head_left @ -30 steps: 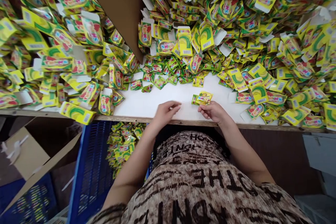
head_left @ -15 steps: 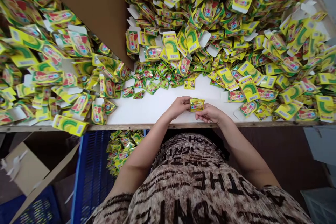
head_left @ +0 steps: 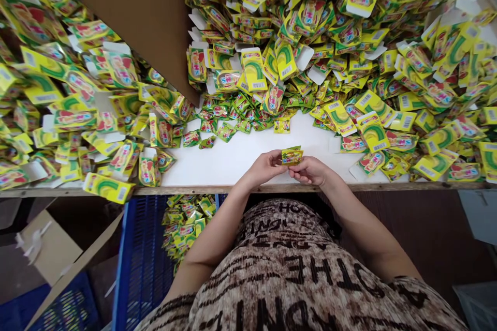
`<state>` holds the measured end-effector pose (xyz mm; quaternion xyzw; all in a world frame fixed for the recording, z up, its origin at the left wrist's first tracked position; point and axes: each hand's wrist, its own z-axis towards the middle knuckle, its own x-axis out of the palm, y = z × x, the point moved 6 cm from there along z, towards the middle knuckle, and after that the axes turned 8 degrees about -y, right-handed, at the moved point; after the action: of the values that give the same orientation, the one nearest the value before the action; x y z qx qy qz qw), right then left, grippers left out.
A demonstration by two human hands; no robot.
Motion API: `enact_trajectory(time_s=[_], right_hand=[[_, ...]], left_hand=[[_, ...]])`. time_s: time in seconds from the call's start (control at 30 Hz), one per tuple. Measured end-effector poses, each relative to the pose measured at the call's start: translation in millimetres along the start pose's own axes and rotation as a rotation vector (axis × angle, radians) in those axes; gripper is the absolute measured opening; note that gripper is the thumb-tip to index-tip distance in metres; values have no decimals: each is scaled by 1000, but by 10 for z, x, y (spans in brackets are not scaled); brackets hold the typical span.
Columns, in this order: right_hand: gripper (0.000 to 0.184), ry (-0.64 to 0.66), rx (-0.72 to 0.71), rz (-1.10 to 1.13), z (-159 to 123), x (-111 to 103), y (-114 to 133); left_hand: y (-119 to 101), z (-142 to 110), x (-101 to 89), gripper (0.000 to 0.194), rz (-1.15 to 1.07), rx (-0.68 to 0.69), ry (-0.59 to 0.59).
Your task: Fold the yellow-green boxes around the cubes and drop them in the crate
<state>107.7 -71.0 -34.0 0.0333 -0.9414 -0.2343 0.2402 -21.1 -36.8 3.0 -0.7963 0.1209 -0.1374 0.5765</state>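
Small yellow candy packets are held between my two hands, just above the white tabletop near its front edge. One packet faces up, and a second yellow-green edge shows behind it. My left hand pinches them from the left with thumb and fingers. On the other side my right hand grips their lower right corner, its fingers curled underneath. Past the hands, a lone yellow packet lies in front of a row of small green packets.
Yellow-green printed cartons are heaped at the left, back and right. A brown cardboard panel stands between the left and back heaps. Below the table edge, a blue crate stands beside more packets.
The packet has tipped in my hands, and a second edge now shows behind it. My left thumb has come lower along it. The whole view has shifted slightly.
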Motion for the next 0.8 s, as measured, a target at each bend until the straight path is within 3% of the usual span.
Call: enact_trajectory(time_s=[0.1, 0.17, 0.23, 0.3, 0.37, 0.4, 0.5, 0.57, 0.63, 0.7, 0.8], right_hand=[[25, -56, -57, -113, -27, -21, -2], [32, -224, -198, -208, -69, -105, 78], [42, -398, -426, -233, -148, -183, 216], [49, -469, -638, -202, -224, -213, 322], [44, -496, -750, -205, -257, -237, 351], [39, -548, -780, -238, -269, -270, 344], [29, -794, -875, -473, -351, -362, 297], [23, -894, -979, -664, -421, -335, 259], [20, -861, -1059, -792, -452, -254, 200], [19, -770, -1072, -833, -457, -188, 134], [20, -716, -1004, -746, -491, -203, 101]], left_hand=[[69, 58, -102, 27, 177, 38, -170], [135, 100, -138, 35, 184, 27, -242], [180, 143, -112, 38, 131, -2, -214], [146, 191, -52, 39, 147, -4, -125], [-3, 271, -15, 36, 257, 61, -55], [-125, 337, -33, 33, 329, 122, -75], [-616, 631, -225, 24, 576, 354, -374], [-893, 876, -358, 30, 753, 429, -605], [-1036, 1129, -439, 42, 880, 406, -737], [-1061, 1294, -479, 45, 926, 369, -791], [-906, 1256, -467, 28, 892, 350, -722]])
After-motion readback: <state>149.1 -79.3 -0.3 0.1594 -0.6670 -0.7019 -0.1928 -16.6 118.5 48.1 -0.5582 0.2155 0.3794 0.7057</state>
